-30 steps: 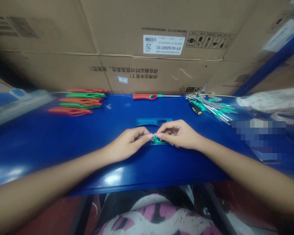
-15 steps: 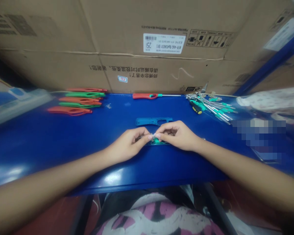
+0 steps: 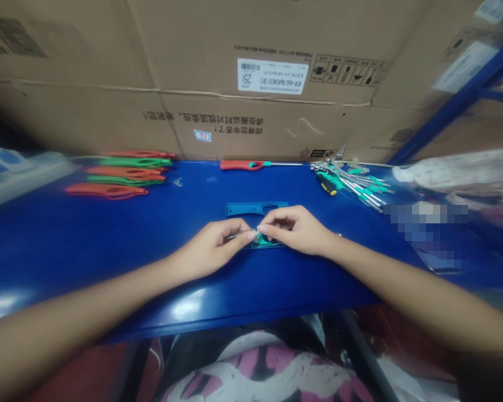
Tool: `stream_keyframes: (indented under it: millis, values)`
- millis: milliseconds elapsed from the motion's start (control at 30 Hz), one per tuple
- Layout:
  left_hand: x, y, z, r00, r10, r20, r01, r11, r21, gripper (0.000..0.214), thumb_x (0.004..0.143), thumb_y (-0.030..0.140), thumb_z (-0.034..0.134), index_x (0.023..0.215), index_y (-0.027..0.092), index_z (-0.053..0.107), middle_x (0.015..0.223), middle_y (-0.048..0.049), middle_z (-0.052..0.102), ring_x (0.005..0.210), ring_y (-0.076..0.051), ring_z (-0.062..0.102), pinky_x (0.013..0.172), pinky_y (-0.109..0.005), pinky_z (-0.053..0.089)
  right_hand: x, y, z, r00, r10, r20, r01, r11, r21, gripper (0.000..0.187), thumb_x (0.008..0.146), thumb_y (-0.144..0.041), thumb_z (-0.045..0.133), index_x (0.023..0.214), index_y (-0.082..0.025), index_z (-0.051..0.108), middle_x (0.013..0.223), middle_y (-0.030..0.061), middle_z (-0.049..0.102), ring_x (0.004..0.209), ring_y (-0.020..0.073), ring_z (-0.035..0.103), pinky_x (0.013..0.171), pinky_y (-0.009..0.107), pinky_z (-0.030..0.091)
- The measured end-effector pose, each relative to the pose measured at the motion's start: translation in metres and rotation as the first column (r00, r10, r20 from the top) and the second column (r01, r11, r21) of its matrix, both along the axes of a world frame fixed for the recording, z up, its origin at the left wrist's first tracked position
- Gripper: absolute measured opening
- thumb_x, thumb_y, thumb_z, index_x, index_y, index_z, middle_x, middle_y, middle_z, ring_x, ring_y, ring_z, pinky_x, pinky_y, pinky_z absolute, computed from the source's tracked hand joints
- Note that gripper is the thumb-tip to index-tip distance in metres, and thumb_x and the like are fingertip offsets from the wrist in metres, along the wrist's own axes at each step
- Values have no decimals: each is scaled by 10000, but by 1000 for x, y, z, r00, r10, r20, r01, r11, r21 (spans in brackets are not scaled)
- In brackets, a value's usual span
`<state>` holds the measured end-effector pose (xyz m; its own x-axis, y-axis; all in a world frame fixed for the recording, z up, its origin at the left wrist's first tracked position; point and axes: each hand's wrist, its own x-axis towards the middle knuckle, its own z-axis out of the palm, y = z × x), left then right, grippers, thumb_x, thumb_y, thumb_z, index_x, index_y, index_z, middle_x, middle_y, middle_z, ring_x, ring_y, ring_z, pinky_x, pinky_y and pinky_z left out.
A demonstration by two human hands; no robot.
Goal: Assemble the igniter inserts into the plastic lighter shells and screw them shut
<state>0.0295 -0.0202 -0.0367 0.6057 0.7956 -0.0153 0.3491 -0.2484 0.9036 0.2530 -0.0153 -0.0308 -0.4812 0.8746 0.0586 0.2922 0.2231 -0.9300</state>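
Near the front of the blue table, my left hand (image 3: 224, 243) and my right hand (image 3: 297, 229) meet fingertip to fingertip. Both are closed in a pinch at a small pale part (image 3: 256, 230), too small to name. Just beneath the fingers lies a green piece (image 3: 263, 241), set in what looks like a blue casing half mostly hidden by my hands. A thin metal strip or rod shows by my left fingers. Beyond my right fingers rests another blue lighter casing half (image 3: 241, 209), its hollow side up.
Red and green lighter casings (image 3: 109, 191) lie stacked at the left. A red long-necked lighter (image 3: 237, 165) is at the back, beside a heap of metal rods with green ends (image 3: 360, 190) and a black-yellow screwdriver (image 3: 327, 184). Cardboard (image 3: 193, 67) walls the back.
The view has turned slightly, so everything sits a little further left. My fingertips stay together at the small pale part, with only a slight shift of the right fingers.
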Motion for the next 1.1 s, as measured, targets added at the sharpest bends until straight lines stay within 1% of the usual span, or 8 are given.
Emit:
stream_keyframes:
  millis: [133,300,400,533,767,933,1033,1100]
  values:
    - [0,1,-2,1000,13,-2,-13,1000,-1,383,967,506,521,857,152,620,733,28,510,668,-111,427,618,-232,351,1,2,-3,1000,15,-15,-15,999,39,315,847,-443,704,824,-128,696,688,15,618,612,106,509,567,238,408]
    - [1,2,1,999,27,37,-26,999,-27,360,966,486,529,864,153,616,696,42,485,618,-99,395,590,-227,334,5,2,-1,999,45,24,-47,991,122,225,873,-365,680,869,-141,706,667,-14,567,571,90,440,535,234,353]
    - [2,2,2,999,28,41,-26,999,-38,371,967,488,526,830,151,602,661,48,475,594,-96,398,572,-226,326,5,0,-1,1000,-10,15,8,989,151,219,886,-351,663,861,-138,710,695,-2,579,575,89,428,536,239,342]
    - [3,0,1,999,39,27,-39,999,-6,395,976,484,510,805,142,612,649,39,511,600,-100,446,574,-227,337,1,-3,-3,998,-68,11,66,988,142,241,880,-365,666,845,-130,708,687,6,588,544,83,396,514,242,318]
    - [5,-3,-3,996,78,37,-79,997,14,373,977,445,513,795,140,626,637,36,543,591,-100,478,563,-225,346,-2,-4,-8,996,-82,36,74,983,170,231,888,-341,652,830,-127,715,664,8,595,547,86,410,505,232,314]
    - [2,2,0,998,58,24,-59,998,32,370,980,432,527,778,150,656,674,18,626,642,-109,547,630,-228,402,2,0,-1,995,-26,94,5,976,216,204,902,-320,639,858,-136,715,695,8,630,572,89,462,533,222,360]
    - [-1,4,2,999,51,-16,-50,997,63,343,978,439,542,853,168,712,741,6,688,677,-121,584,647,-233,427,13,4,9,983,8,182,-59,958,280,189,923,-296,606,916,-147,723,800,28,664,625,99,515,580,231,399]
    - [-2,3,2,998,53,-39,-49,993,103,328,978,445,547,922,185,739,820,-5,721,727,-135,619,674,-241,452,23,7,19,964,33,266,-113,949,295,190,936,-283,583,936,-153,721,888,53,689,729,126,574,649,248,436]
